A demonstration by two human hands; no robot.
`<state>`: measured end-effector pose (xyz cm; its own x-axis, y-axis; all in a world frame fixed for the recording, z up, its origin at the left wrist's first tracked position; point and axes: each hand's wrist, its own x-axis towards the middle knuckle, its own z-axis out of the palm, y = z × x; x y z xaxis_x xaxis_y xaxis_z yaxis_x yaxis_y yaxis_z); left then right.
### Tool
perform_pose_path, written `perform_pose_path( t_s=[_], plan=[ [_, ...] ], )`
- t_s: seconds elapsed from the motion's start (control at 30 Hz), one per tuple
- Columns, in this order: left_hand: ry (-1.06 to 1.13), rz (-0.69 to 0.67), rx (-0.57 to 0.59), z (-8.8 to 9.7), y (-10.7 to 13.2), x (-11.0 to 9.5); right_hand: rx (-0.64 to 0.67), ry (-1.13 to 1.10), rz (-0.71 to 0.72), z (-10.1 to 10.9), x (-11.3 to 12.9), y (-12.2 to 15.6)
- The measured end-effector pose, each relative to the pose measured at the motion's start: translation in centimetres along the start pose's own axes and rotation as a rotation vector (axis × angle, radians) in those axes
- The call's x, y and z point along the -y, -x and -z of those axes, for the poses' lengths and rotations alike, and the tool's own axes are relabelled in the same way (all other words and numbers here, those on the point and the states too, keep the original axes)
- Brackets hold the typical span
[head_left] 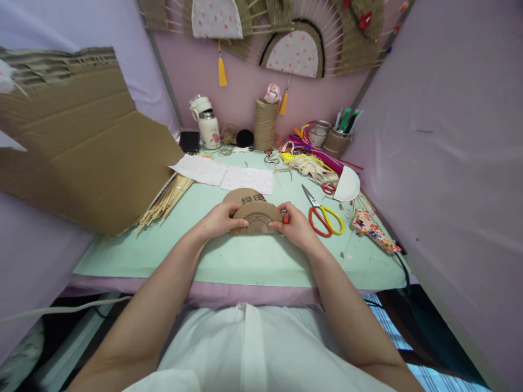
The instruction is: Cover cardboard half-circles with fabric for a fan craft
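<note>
My left hand (223,220) pinches the left side of a brown cardboard half-disc (263,208) and a see-through protractor (258,222) lying against its face. On the other side, my right hand (296,223) grips the same two pieces, its thumb on the protractor. A small red object (286,218) shows by the right fingers; its kind is hidden. Behind sits another rounded cardboard piece (241,195) with dark printed characters. Scissors (321,212) with red and yellow handles lie open to the right of my right hand.
Thin sticks (169,198) and a large cardboard sheet (81,136) are at left. Patterned paper (249,178) lies ahead. A patterned glue gun (373,231), a white half-disc (347,184) and small red scissors (328,188) are at right. A bottle (209,130) and twine spool (265,125) stand behind.
</note>
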<state>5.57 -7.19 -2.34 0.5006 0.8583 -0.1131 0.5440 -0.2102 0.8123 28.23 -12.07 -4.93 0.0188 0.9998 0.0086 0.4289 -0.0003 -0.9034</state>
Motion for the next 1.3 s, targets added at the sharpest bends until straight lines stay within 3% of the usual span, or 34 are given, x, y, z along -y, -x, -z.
perform_pose_path(
  t_s=[0.57,0.93,1.3],
  plan=[
    [-0.041,-0.012,0.006,-0.1,0.6,-0.1,0.006,-0.017,0.003,0.1,0.4,0.9],
    [-0.306,-0.015,-0.155,-1.5,2.2,0.0,-0.062,0.106,0.021,-1.3,0.0,2.4],
    [-0.334,-0.009,-0.163,-1.5,2.7,-0.7,-0.040,0.119,0.032,-1.1,0.4,2.7]
  ],
)
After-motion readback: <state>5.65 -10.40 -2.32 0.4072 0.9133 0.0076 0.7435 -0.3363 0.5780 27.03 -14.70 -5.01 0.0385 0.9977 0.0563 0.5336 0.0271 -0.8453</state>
